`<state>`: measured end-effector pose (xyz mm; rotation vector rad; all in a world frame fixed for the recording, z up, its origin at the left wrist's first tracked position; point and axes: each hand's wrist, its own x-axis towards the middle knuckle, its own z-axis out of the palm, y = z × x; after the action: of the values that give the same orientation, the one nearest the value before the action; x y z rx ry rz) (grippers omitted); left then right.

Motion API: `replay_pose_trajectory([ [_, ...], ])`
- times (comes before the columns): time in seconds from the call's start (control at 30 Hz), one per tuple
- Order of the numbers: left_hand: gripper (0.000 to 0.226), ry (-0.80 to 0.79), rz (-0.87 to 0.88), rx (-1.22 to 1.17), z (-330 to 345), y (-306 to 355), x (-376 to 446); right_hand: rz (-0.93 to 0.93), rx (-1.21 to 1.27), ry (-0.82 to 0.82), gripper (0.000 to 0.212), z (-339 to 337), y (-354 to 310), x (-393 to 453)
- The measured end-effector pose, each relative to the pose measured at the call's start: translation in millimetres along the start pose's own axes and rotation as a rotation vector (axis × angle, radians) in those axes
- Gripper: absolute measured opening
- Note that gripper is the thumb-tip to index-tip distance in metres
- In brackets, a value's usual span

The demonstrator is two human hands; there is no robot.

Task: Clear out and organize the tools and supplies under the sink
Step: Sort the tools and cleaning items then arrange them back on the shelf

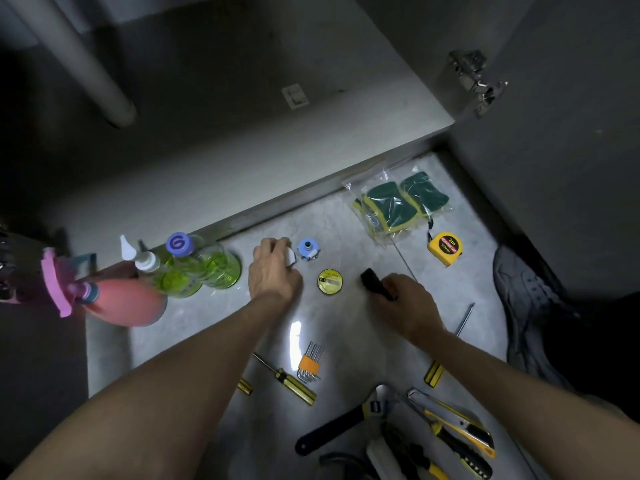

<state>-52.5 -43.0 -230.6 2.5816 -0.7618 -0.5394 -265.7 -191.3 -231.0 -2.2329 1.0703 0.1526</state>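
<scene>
Both hands curl: left point(273, 268) round something white, right point(403, 299) round a half-hidden black object point(372, 284).

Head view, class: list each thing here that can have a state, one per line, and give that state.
Cabinet door: swung open.
Tape measure: blade retracted, lying flat.
Sponge bag: lying flat on the floor.
Green bottles: upright, capped.
Pink spray bottle: standing upright.
Left hand: holding a small white item.
Right hand: gripping a black object.
</scene>
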Motion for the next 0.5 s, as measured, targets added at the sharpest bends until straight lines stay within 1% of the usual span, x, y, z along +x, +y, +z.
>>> replay_pose_trajectory([
  [0.07, 0.060, -0.029, -0.003, -0.017, 0, 2, 1, -0.059, 0.035, 0.057, 0.014, -1, -8, 8],
  [0.13, 0.061, -0.059, -0.006, -0.018, 0, 1, 3, -0.106, 0.032, 0.079, 0.019, -1, -23, 23],
  [0.2, 0.062, -0.080, 0.005, -0.012, -1, -3, 4, -0.117, 0.011, 0.100, 0.021, 4, -41, 44],
  [0.27, 0.062, -0.081, 0.012, -0.019, -3, -9, 6, -0.099, -0.017, 0.106, 0.020, 15, -60, 65],
  [0.4, 0.062, -0.080, 0.018, -0.033, -6, -19, 9, -0.048, -0.043, 0.050, 0.022, 37, -77, 94],
  [0.5, 0.063, -0.034, -0.046, -0.103, -5, -20, 7, -0.020, -0.012, 0.050, 0.033, 39, -75, 93],
])
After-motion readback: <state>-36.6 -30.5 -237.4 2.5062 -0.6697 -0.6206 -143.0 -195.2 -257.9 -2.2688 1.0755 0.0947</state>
